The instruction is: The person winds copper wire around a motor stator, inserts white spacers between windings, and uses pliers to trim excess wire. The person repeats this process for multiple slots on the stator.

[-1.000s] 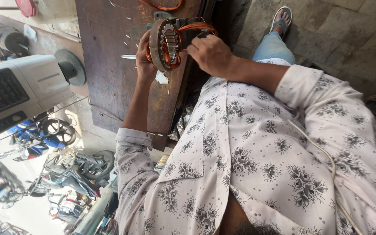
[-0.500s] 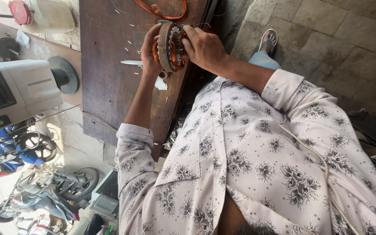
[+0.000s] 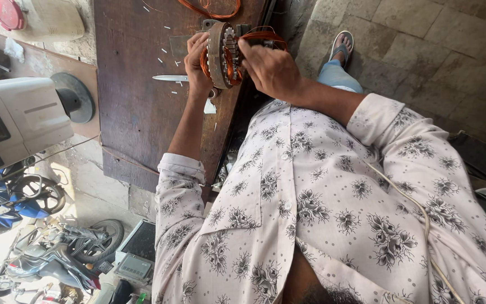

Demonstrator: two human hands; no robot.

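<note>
While both hands grip it, left hand (image 3: 197,63), right hand (image 3: 270,68), copper-wound stator (image 3: 224,54), wooden bench (image 3: 136,95)

Both hands hold a round motor stator (image 3: 223,53) wound with copper wire on edge over the dark wooden worktop (image 3: 136,84). The left hand (image 3: 197,65) cups its far face; the right hand (image 3: 271,70) closes its grip on the near side, fingers among the orange coils. A metal blade (image 3: 170,78) lies just beside the left hand, and a loose copper wire loop (image 3: 209,8) lies at the worktop's far end.
</note>
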